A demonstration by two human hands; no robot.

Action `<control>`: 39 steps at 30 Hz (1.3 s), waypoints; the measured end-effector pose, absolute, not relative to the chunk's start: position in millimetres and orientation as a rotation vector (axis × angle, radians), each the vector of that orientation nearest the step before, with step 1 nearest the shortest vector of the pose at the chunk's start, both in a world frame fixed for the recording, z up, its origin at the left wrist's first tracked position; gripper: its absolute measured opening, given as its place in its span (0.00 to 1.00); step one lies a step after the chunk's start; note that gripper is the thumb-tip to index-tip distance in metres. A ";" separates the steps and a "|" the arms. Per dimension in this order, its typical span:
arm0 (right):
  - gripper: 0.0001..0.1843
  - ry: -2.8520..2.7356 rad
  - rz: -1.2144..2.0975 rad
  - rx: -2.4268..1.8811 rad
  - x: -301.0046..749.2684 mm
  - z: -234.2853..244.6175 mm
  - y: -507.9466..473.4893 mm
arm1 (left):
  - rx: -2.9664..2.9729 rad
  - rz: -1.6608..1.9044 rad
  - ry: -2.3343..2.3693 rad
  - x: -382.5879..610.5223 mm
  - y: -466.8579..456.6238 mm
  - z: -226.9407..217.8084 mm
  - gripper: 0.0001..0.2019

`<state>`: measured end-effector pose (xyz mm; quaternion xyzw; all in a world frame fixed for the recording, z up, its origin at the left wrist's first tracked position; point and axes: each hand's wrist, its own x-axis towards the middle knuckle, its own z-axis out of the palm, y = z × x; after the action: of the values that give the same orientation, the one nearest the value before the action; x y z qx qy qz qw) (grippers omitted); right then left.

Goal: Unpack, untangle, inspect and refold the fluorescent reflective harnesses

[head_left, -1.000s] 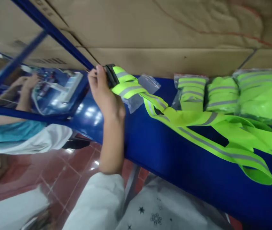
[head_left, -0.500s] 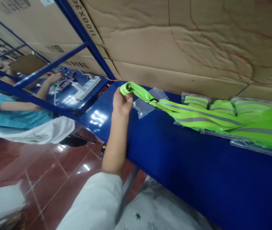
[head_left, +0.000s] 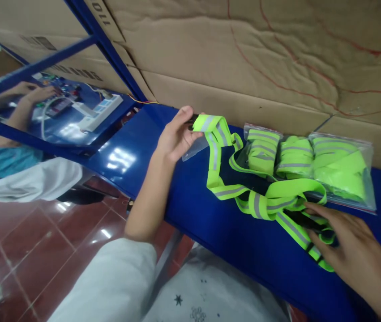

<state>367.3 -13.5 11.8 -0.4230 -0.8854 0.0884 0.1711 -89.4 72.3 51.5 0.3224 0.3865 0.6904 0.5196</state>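
Lime-yellow reflective strap (head_left: 230,191), spread from centre to lower right of the frame, is pinched at one end by the left hand (head_left: 177,136) and now loosely grasped by the right hand (head_left: 354,241), newly in view, so two-handed control seems established.

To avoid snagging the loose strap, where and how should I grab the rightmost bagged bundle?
Likely pinch the rightmost bagged bundle by its clear right margin, coming from the right: that edge looks free, while the loose strap lies front-left.
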 end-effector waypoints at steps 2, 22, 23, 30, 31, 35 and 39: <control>0.39 -2.572 0.250 -1.194 362.3 4.7 -10.2 | 0.802 1.617 0.905 -82.9 68.7 53.9 0.09; 0.30 -2.674 0.237 -1.129 357.7 -1.5 -20.9 | 1.346 2.004 1.382 -65.9 71.1 46.4 0.13; 0.28 -2.655 0.229 -1.111 356.7 0.4 -21.6 | 1.343 2.024 1.328 -66.1 69.7 50.0 0.12; 0.21 -2.415 0.171 -0.936 350.3 22.3 -31.5 | 1.361 1.516 0.858 -65.1 42.5 62.6 0.13; 0.22 -2.392 0.181 -0.911 349.9 24.3 -32.5 | 1.378 1.377 0.751 -64.1 38.6 60.4 0.13; 0.28 -2.280 0.302 -0.843 344.6 28.5 -37.2 | 1.367 0.812 0.479 -44.4 25.1 51.6 0.16; 0.32 -2.214 0.549 -0.801 328.1 34.4 -45.9 | 1.319 0.215 0.370 2.2 9.9 54.6 0.11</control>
<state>328.1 -45.9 34.4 -0.3099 -0.8564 0.2122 0.3543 2.2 9.9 54.6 0.6080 0.1707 0.0990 0.7690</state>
